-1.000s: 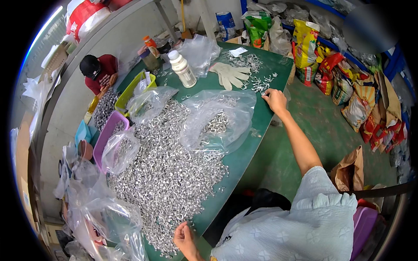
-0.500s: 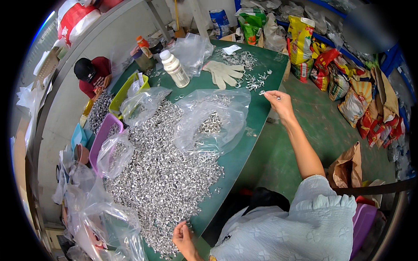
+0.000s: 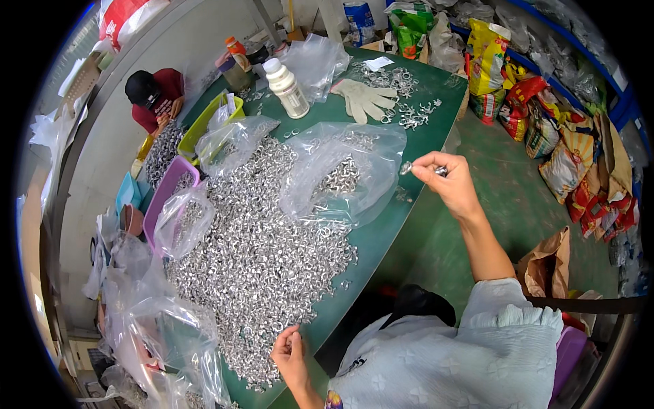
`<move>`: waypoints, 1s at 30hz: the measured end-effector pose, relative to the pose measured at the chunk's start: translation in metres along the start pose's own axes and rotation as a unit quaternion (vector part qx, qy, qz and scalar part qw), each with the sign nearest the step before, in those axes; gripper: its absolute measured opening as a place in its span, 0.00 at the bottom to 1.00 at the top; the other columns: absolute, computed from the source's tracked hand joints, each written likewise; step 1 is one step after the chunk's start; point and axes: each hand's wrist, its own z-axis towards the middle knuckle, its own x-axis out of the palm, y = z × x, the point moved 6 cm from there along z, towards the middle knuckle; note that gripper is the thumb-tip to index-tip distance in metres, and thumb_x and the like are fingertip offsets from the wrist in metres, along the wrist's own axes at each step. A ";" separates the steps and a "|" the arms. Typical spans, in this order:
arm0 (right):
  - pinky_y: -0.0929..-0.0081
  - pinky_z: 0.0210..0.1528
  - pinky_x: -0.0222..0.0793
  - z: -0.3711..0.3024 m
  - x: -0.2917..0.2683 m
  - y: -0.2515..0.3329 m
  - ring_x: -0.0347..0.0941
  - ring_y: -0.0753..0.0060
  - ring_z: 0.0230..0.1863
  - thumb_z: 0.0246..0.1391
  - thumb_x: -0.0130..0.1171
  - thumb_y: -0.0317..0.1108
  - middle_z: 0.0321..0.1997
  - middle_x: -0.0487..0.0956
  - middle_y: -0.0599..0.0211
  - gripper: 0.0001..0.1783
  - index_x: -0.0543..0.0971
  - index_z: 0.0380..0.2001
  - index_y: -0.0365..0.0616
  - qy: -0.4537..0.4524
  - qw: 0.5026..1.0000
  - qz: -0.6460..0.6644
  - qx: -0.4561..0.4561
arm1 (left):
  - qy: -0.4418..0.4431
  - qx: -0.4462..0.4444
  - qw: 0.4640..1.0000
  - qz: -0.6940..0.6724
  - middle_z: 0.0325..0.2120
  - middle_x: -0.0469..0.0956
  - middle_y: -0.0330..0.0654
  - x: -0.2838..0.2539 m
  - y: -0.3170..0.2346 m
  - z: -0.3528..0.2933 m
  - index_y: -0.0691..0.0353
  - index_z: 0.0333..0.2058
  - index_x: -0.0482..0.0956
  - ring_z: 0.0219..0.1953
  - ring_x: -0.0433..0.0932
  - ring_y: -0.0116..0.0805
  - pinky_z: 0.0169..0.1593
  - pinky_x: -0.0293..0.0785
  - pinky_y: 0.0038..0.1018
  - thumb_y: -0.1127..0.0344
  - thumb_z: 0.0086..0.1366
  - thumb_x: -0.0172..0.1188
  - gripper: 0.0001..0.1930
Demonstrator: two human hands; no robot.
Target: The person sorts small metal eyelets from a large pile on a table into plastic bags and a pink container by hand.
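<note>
A broad heap of small silvery metal rings [image 3: 259,259] covers much of the green table [image 3: 381,252]. My right hand [image 3: 455,187] is raised over the table's right edge, pinching one metal ring [image 3: 406,168] between thumb and fingertips. More shiny metal pieces [image 3: 441,171] show in its curled fingers. At the near edge of the heap, my left hand [image 3: 291,358] has its thumb and fingers pressed together; whatever they may hold is too small to make out. A clear plastic bag [image 3: 378,184] with rings in it lies on the heap's far right side.
A pale work glove [image 3: 361,101], smaller ring piles [image 3: 417,116] and a white bottle [image 3: 287,88] sit at the far end. Purple [image 3: 163,198] and lime [image 3: 204,126] baskets line the left. Another person [image 3: 153,99] works there. Filled sacks [image 3: 528,123] stand on the right.
My right hand has come back from the far small ring pile toward me, still pinching a ring. My left hand stays by the heap's near edge. The view has shifted slightly.
</note>
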 end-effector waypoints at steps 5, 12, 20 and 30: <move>0.83 0.24 0.59 0.063 -0.067 -0.079 0.62 0.88 0.22 0.47 0.64 0.35 0.18 0.72 0.78 0.10 0.82 0.26 0.37 -0.202 0.969 -0.144 0.001 | -0.001 0.002 1.000 -0.008 0.16 0.62 0.25 -0.003 0.000 -0.002 0.67 0.38 0.77 0.17 0.55 0.12 0.21 0.46 0.14 0.74 0.63 0.54 0.06; 0.63 0.35 0.71 0.135 -0.114 -0.150 0.78 0.57 0.31 0.43 0.65 0.45 0.27 0.81 0.58 0.15 0.83 0.27 0.45 -0.196 0.887 -0.414 0.053 | -0.035 0.004 0.999 0.007 0.15 0.61 0.24 -0.025 0.013 -0.005 0.67 0.39 0.77 0.16 0.54 0.12 0.20 0.46 0.14 0.74 0.63 0.53 0.07; 0.87 0.18 0.41 0.031 -0.013 -0.046 0.51 0.90 0.14 0.62 0.49 0.42 0.11 0.61 0.80 0.22 0.77 0.21 0.38 -0.179 0.980 0.025 -0.084 | -0.119 -0.018 0.992 0.044 0.18 0.65 0.28 -0.064 0.029 -0.017 0.67 0.39 0.77 0.20 0.59 0.15 0.23 0.54 0.15 0.70 0.66 0.51 0.09; 0.73 0.17 0.60 -0.100 0.253 -0.034 0.67 0.76 0.12 0.49 0.62 0.34 0.10 0.70 0.68 0.08 0.81 0.32 0.43 0.444 0.871 -0.204 -0.051 | -0.181 0.046 0.980 0.061 0.20 0.70 0.33 -0.085 0.036 -0.017 0.66 0.41 0.76 0.20 0.61 0.17 0.24 0.58 0.15 0.76 0.66 0.46 0.10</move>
